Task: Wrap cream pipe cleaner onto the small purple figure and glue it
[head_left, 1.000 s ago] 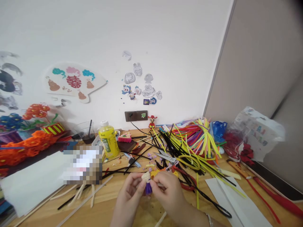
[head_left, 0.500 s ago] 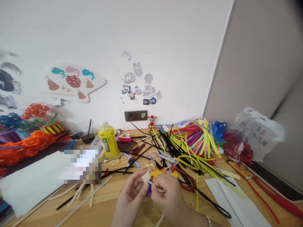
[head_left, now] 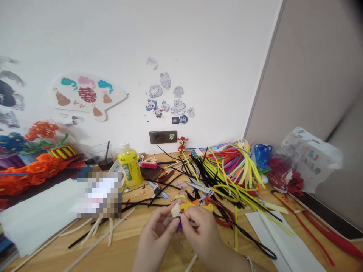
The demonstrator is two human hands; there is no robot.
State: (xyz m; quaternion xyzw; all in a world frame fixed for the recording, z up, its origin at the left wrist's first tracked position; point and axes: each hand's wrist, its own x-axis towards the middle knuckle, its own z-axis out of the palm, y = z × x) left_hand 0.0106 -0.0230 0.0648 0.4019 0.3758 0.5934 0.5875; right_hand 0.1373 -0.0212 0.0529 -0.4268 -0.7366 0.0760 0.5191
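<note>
Together, the left hand (head_left: 157,230) and right hand (head_left: 202,226) pinch a small cream-and-purple piece (head_left: 176,210), cream end far, purple end near, the right hand meeting its right edge.

The single view comes from a camera on the person's head, above the near side of the bench (head_left: 121,245). It faces forward and down, across the bench to its far edge and the white wall (head_left: 215,68) behind, which fills much of the upper half. The hands (head_left: 202,226) are close, low centre; a grey panel (head_left: 306,68) bounds the right.
</note>
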